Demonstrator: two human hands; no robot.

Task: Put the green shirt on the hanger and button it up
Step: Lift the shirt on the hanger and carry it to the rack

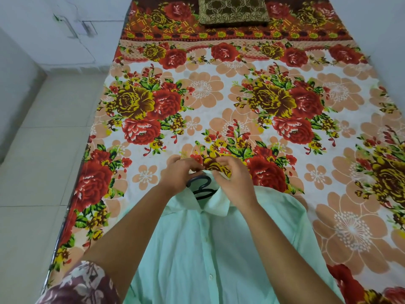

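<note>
A pale green shirt [210, 249] lies front up on the bed, collar pointing away from me, its placket closed with small buttons down the middle. A black hanger [200, 185] sits inside it, and its hook sticks out of the collar opening. My left hand [178, 174] and my right hand [231, 178] meet at the far edge of the collar, fingers curled and pinching the green cloth on either side of the hook. The hanger's shoulders are hidden under the shirt.
The bed carries a floral sheet [219, 95] in red, yellow and peach. At its head lies a brown and gold patterned pillow [233, 10]. Pale floor tiles [43, 150] run along the bed's left side, and a white wall stands on the right.
</note>
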